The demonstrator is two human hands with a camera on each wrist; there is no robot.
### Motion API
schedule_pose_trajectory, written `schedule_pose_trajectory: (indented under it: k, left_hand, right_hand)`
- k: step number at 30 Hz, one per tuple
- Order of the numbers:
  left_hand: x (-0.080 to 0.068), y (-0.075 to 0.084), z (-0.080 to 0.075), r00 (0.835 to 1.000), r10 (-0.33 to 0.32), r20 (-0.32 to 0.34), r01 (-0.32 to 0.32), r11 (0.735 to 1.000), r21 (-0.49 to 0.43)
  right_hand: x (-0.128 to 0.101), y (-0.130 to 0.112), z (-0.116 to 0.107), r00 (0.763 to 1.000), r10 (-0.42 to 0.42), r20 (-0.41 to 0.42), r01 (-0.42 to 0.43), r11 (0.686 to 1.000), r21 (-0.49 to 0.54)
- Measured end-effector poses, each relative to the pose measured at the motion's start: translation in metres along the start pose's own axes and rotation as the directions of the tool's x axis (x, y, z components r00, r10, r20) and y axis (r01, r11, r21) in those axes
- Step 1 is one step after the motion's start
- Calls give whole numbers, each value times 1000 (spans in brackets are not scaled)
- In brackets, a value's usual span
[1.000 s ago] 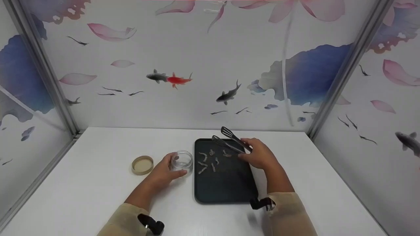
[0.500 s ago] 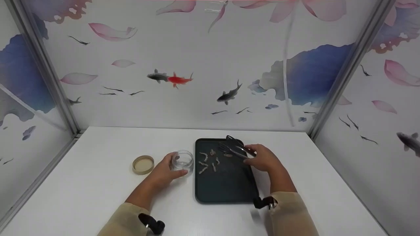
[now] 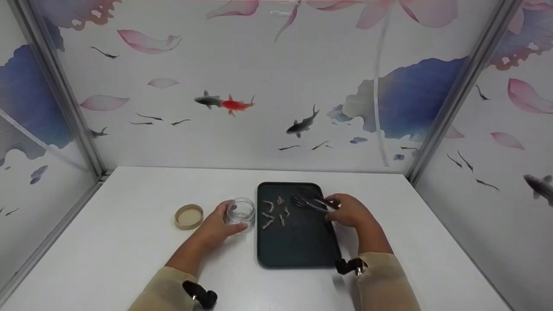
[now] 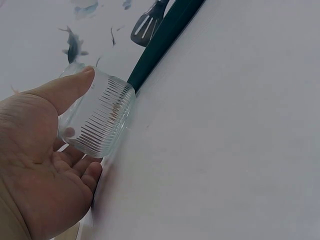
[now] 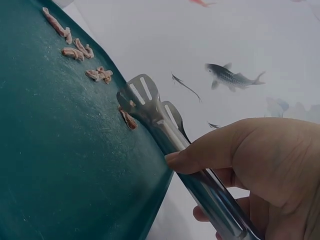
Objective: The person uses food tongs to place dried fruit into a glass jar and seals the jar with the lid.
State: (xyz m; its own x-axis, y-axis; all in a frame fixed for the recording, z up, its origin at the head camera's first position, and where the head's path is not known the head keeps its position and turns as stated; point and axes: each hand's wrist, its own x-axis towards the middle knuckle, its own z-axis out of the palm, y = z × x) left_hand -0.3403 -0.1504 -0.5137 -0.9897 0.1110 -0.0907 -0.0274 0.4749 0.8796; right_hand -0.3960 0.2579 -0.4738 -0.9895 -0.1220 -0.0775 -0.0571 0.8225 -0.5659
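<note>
**Bench, tray and jar: state at this moment**

White bench (image 3: pixel 108 242) across lower half of head view, enclosed on three sides by wall panels printed with fish, petals and blue leaves; metal corner posts at upper left and upper right of frame.

Dark tray (image 3: pixel 298 250) at centre of frame, flat on bench. Several small pale-pink strips (image 3: pixel 270 214) scattered in tray's upper-left part; one more strip (image 5: pixel 128 120) seen in right wrist view just under the tong tips, contact not resolvable.

Clear ribbed glass jar (image 3: pixel 240 210) upright just left of tray's left edge, nearly touching it in left wrist view. Contents hard to read through the glass. Tan round lid (image 3: pixel 188 216) flat on bench, left of jar, apart from it.

Left hand (image 3: pixel 214 229) cupped round jar, thumb and fingers curled against the ribbed wall.

Right hand (image 3: pixel 352 211) at tray's right edge, gripping metal tongs (image 3: pixel 310 203) by the handle. Tongs angled toward upper left of frame, slotted tips close together and low over the tray's upper middle.

Beige sleeves at bottom of frame, black wrist mounts on both.
</note>
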Motion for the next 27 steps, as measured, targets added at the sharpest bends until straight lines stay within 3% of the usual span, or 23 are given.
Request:
schedule_pose_trajectory:
  k: [13, 27]
  left_hand:
    - [-3, 0, -1, 999, 31, 11, -31, 997, -65]
    - [-3, 0, 0, 1000, 28, -3, -28, 1000, -13]
  right_hand:
    - [3, 5, 3, 1000, -19, 3, 19, 999, -27]
    - [2, 2, 3, 1000, -23, -8, 22, 999, -28]
